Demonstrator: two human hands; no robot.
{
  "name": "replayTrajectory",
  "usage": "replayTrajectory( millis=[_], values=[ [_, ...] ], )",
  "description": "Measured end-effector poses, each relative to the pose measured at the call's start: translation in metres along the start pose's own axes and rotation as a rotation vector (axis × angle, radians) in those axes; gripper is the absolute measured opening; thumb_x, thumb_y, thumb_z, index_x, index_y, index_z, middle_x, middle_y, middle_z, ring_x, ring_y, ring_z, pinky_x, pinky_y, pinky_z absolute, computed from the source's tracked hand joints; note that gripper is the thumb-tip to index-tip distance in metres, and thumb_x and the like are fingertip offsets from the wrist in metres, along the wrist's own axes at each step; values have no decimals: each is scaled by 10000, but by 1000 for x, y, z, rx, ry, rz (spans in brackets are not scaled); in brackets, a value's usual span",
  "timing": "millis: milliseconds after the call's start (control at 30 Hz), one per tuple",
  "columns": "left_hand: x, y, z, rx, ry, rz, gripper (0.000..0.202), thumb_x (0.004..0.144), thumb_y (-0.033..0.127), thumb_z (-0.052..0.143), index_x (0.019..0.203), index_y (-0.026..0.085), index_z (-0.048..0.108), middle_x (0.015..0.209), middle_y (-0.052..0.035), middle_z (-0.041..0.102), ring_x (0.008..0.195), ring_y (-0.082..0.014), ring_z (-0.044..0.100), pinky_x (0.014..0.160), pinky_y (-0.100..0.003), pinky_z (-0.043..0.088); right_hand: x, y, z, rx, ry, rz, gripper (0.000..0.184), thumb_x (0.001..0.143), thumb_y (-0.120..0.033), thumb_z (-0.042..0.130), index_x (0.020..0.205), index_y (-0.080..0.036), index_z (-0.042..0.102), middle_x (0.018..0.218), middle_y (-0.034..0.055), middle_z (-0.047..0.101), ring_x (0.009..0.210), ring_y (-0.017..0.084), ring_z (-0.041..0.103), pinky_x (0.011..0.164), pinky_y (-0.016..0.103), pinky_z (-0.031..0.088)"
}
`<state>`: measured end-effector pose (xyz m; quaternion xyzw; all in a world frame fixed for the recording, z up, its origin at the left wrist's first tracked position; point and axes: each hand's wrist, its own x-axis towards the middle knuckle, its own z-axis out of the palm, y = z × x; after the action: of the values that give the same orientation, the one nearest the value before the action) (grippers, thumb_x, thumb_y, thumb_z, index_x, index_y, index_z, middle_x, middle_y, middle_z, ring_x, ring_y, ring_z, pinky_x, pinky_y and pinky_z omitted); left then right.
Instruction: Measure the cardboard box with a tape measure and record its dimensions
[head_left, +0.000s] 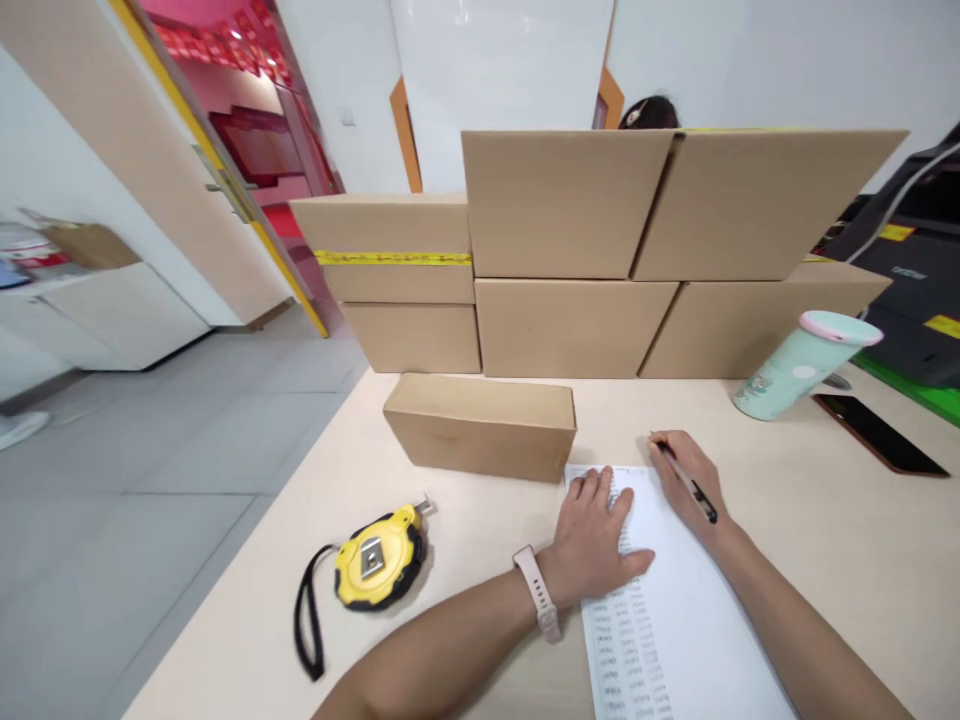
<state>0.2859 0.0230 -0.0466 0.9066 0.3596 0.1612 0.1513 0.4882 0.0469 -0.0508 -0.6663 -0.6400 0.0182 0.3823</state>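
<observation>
A sheet of paper [694, 620] with columns of small writing down its left side lies on the light table. My left hand [596, 535] rests flat on its upper left part, fingers spread, a pale watch band on the wrist. In my right hand [686, 475], at the sheet's upper right edge, a pen [696, 492] is gripped between the fingers; its tip is hard to make out. Just beyond my left hand lies a small cardboard box [480, 425]. Left of that hand is a yellow and black tape measure [379, 558] with a black wrist strap and a short bit of blade out.
Larger cardboard boxes [570, 325] are stacked along the table's back, one with yellow tape. A mint green cup [799, 370] and a dark phone [879, 433] stand and lie at the right, near a black printer [911, 270]. The table's left edge drops to a grey floor [202, 470].
</observation>
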Motion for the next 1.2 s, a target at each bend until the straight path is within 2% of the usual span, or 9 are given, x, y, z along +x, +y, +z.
replayTrajectory(
  millis=[100,267,467,600,733,800,900,1033,1200],
  values=[
    [0,1,-1,-7,19,11,680,786,618,526,1295,173,455,1472,-170,347,1319,-336,335,1071,-477,289,0,19,-5,-225,-99,-135,276,854,-212,377,1031,-224,588,966,97,600,947,267,563,751,370,462],
    [-6,11,-14,-26,149,5,522,823,492,551,1243,187,499,1381,-108,456,1263,-261,389,1049,-400,339,0,40,5,-356,-89,-178,526,720,-74,385,1197,-222,551,940,92,644,917,290,575,699,386,479],
    [-64,17,-78,-48,178,3,381,856,419,520,1185,226,531,1280,-61,537,1223,-222,424,1046,-379,371,2,50,11,-268,-26,-115,551,727,-116,396,1258,-194,522,981,99,670,930,294,594,778,422,485],
    [-136,-24,-111,63,282,-302,459,781,396,615,1209,272,506,1370,-62,465,1291,-274,361,1073,-475,330,3,42,10,-211,-33,-48,493,772,-130,366,1227,-144,554,976,116,673,953,285,588,836,422,467],
    [-196,-73,-119,94,296,-470,743,668,382,721,1320,192,419,1427,-183,373,1323,-408,285,1032,-619,292,4,33,8,-104,-19,4,460,755,-126,400,1174,-136,590,974,129,675,957,278,582,854,418,443],
    [-211,-86,-119,64,280,-501,790,644,386,740,1341,230,402,1443,-156,365,1292,-386,351,1020,-580,332,5,30,6,-36,2,64,439,749,-128,411,1140,-150,608,954,115,683,935,259,591,857,404,435],
    [-216,-90,-116,-6,303,-527,719,695,379,698,1344,265,410,1439,-110,376,1276,-326,388,1035,-498,338,9,28,0,0,14,156,377,772,-159,408,1069,-156,640,888,97,699,853,233,610,816,382,445],
    [-204,-88,-113,-143,404,-595,659,657,387,717,1269,262,508,1230,-94,539,1197,-326,440,1022,-496,328,26,14,-14,38,-9,224,284,778,-238,487,964,-148,681,795,102,705,756,226,618,736,368,457],
    [-195,-92,-121,-464,582,-679,604,595,465,754,1116,195,609,1054,-94,630,1030,-307,560,916,-446,429,57,-53,-30,171,-15,97,398,866,-423,480,1129,-169,638,1110,107,680,965,214,623,850,344,456]
  ],
)
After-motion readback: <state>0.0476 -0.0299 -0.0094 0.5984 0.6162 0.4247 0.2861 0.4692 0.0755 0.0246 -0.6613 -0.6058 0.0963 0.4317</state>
